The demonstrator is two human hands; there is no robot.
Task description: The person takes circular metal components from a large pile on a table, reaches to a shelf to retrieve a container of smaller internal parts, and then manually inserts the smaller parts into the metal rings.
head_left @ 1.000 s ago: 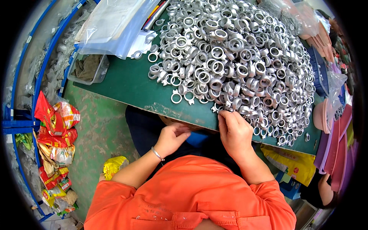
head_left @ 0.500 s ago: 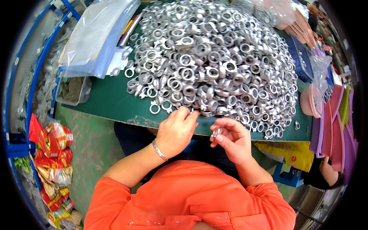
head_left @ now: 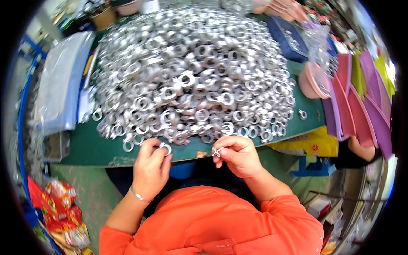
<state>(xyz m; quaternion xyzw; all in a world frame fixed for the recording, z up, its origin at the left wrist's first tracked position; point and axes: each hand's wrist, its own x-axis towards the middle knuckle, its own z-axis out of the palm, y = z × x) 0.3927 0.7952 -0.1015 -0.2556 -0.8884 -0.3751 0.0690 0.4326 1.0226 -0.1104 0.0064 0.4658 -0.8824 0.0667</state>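
My left hand [head_left: 151, 168] is closed on a silver metal ring [head_left: 166, 148], pinched at the fingertips just over the table's front edge. Between thumb and fingers of my right hand [head_left: 239, 157] sits a small shiny metal piece [head_left: 217, 151], too small to name exactly. The two hands are apart, with bare table edge between them. Right beyond them rises a large heap of silver metal rings [head_left: 199, 91], many with small side lugs. A few rings lie loose at the heap's near left rim.
Clear plastic sheets [head_left: 63, 80] lie at the left of the green table [head_left: 91, 146]. A pink tub [head_left: 312, 80] and a blue tray [head_left: 287, 38] stand at the right, beside pink and purple bins [head_left: 355, 102]. A single ring [head_left: 302, 114] lies apart on the right.
The view has turned, so the heap sits farther left. My left hand now holds a ring away from the heap. My right hand still pinches the small metal piece, and the hands are farther apart.
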